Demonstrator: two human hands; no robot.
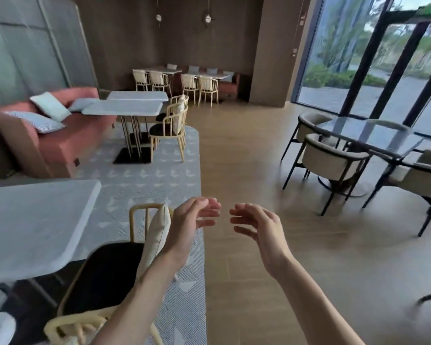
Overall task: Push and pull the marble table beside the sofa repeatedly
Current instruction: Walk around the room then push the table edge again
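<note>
A white marble table on thin metal legs stands on the grey rug beside a salmon sofa at the left. A second marble top sits just behind it. Another marble table fills the near left. My left hand and my right hand are raised in front of me over the rug's edge and the wooden floor, palms facing each other, fingers spread. Both hold nothing and touch no table.
A cane chair with a black seat and cream cushion stands right under my left forearm. Two more cane chairs face the sofa table. At the right, a glass table with dark-framed armchairs. Wooden floor runs between.
</note>
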